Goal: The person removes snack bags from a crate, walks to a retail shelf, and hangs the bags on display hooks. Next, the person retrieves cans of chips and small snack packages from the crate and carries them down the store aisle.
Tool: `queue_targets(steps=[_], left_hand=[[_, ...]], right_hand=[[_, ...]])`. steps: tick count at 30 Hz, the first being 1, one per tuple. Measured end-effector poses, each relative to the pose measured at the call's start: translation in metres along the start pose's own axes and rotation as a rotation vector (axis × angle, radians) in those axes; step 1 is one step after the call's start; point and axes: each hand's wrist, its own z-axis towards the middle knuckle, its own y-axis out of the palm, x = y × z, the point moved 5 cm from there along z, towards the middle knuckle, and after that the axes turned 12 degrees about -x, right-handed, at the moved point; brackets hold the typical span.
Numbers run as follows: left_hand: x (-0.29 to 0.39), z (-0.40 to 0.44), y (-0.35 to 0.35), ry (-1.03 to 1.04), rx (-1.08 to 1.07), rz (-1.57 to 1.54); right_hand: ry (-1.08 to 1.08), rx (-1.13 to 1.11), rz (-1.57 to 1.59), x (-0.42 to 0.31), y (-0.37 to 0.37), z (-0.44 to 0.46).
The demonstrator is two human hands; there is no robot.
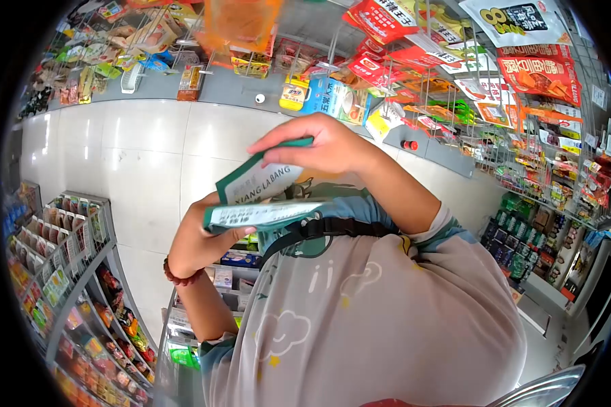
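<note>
My right hand [324,146] is closed over the top edge of a green-bordered packet [261,178], with "XIANG LA BANG" printed on its pale panel. Just below it, my left hand [195,230], with a beaded bracelet at the wrist, grips the end of a second packet [268,214] in similar green and white. That packet is turned nearly edge-on to me. The two packets lie close together in front of my chest, and I cannot tell whether they touch. What they contain is hidden.
Hanging snack bags [540,74] crowd a wire rack at the upper right. A blue bag [337,98] and a yellow container [294,93] stand on the grey ledge ahead. At the left is a tiered shelf [81,271] of small packets. Pale floor tiles [142,163] lie between.
</note>
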Motion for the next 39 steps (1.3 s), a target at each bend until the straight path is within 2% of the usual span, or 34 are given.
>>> queue_targets(steps=[2, 3, 4, 6, 8, 9, 11, 14, 15, 18, 20, 22, 25, 30, 33, 39], left_hand=[[0.003, 0.011, 0.003, -0.036, 0.037, -0.010], [0.005, 0.015, 0.003, -0.046, 0.082, -0.076], [0.006, 0.020, 0.003, -0.058, 0.130, -0.143], [0.004, 0.027, 0.003, -0.058, 0.123, -0.075], [0.010, 0.035, 0.007, -0.057, 0.145, -0.005], [0.016, 0.040, 0.012, -0.066, 0.149, -0.002], [0.033, 0.047, 0.013, 0.003, 0.390, -0.025], [0.023, 0.035, 0.004, -0.111, 0.462, 0.083], [0.027, 0.033, 0.007, -0.125, 0.502, 0.096], [0.035, 0.029, 0.022, -0.203, 0.591, 0.145], [0.037, 0.027, 0.031, -0.218, 0.620, 0.141], [0.031, 0.022, 0.038, -0.256, 0.632, 0.123], [0.027, 0.018, 0.049, -0.257, 0.677, 0.087], [0.017, 0.010, 0.062, -0.259, 0.787, 0.041], [0.017, 0.009, 0.067, -0.223, 0.838, 0.040], [0.006, 0.004, 0.075, -0.246, 0.886, 0.079]], right_hand=[[0.079, -0.019, -0.022, 0.004, -0.007, -0.015], [0.212, -0.023, 0.212, 0.008, -0.010, -0.025], [0.210, -0.019, 0.217, 0.013, -0.018, -0.030], [0.204, 0.067, -0.051, 0.026, -0.040, -0.041], [0.143, 0.140, -0.043, 0.027, -0.052, -0.051], [0.144, 0.219, -0.179, 0.025, -0.064, -0.058], [0.143, 0.360, -0.398, 0.023, -0.087, -0.075], [0.200, 0.451, -0.537, 0.036, -0.126, -0.103], [0.189, 0.445, -0.539, 0.052, -0.143, -0.109], [0.417, 0.421, -0.797, 0.126, -0.214, -0.118], [0.449, 0.424, -0.838, 0.161, -0.249, -0.115], [0.609, 0.399, -0.998, 0.192, -0.284, -0.110], [0.607, 0.405, -1.144, 0.218, -0.316, -0.096], [0.537, 0.359, -1.090, 0.209, -0.330, -0.066], [0.453, 0.515, -0.900, 0.208, -0.341, -0.059], [0.516, 0.519, -0.894, 0.210, -0.349, -0.043]])
